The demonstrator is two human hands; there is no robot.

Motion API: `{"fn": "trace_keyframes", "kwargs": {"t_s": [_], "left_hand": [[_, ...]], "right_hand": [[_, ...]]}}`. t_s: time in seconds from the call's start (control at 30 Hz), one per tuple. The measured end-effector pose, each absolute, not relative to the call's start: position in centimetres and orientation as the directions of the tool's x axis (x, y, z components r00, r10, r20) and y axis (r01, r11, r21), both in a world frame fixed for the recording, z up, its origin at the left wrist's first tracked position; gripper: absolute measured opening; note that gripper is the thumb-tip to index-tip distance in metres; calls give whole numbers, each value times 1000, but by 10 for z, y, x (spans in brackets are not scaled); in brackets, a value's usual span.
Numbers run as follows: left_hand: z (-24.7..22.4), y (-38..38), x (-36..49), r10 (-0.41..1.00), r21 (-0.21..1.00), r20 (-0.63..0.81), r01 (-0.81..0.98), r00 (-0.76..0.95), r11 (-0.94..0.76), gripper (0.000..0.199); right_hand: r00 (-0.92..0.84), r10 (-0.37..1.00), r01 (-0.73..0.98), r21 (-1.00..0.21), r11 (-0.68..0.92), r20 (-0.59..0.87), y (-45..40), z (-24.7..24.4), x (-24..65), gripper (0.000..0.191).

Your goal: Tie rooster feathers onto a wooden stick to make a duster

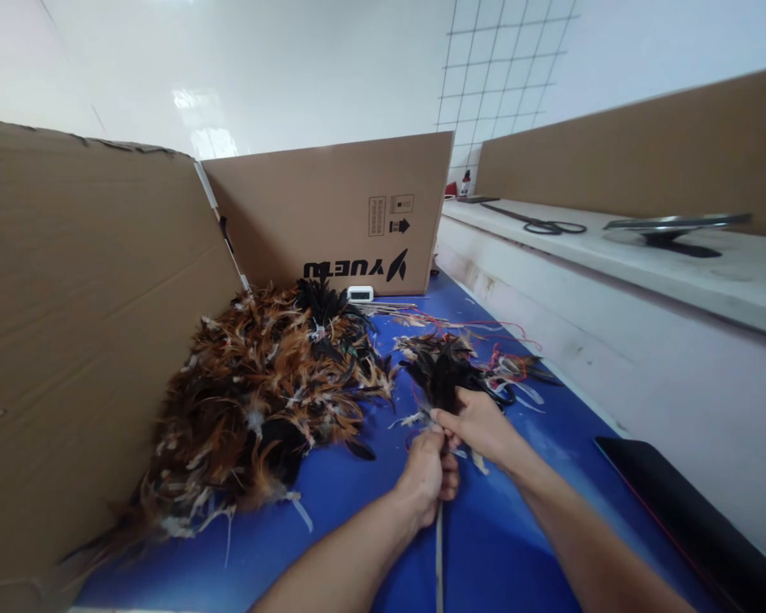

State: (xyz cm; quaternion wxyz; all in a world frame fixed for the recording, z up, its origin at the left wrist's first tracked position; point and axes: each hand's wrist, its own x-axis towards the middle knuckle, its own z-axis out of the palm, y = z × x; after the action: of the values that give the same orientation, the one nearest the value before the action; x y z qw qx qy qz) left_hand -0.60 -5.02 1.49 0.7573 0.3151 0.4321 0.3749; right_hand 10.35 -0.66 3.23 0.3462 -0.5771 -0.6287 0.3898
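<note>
Smooth blue bench (485, 545) carries a large brown-and-black feather heap (248, 392). Right of that heap, my left hand (426, 477) grips a slim pale stick (440, 558), my right hand (482, 424) pinches black feathers (445, 370) gathered at its far end; the bunch seems unfinished.

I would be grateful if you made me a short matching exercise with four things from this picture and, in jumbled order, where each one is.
Things:
1. scissors
2. small white device
3. heap of brown feathers
4. thin stick

Places:
A. in the grip of the left hand, its near end showing below
B. beside the plain cardboard panel on the left
C. on the white ledge at right
D. at the foot of the printed carton

Pairs: 1-C, 2-D, 3-B, 4-A
</note>
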Motion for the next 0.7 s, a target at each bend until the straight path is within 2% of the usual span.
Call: {"fn": "trace_keyframes", "kwargs": {"t_s": [0.23,0.4,0.5,0.6,0.7], "left_hand": [[15,-50,-6,861,823,-402,-289,313,489,46],[14,-50,-5,864,823,-408,-291,296,489,46],[13,-49,-6,871,822,-397,-310,291,478,46],[12,-48,-8,881,813,-375,-354,289,462,45],[12,-46,-10,887,804,-370,-383,275,454,47]], "right_hand": [[-35,994,544,-833,103,100,-12,29,102,29],[7,987,526,-841,131,158,-14,27,100,29],[36,987,435,-892,124,155,-16,29,98,30],[136,973,339,-931,133,188,-19,36,98,38],[225,941,437,-889,135,254,-21,41,104,33]]}}
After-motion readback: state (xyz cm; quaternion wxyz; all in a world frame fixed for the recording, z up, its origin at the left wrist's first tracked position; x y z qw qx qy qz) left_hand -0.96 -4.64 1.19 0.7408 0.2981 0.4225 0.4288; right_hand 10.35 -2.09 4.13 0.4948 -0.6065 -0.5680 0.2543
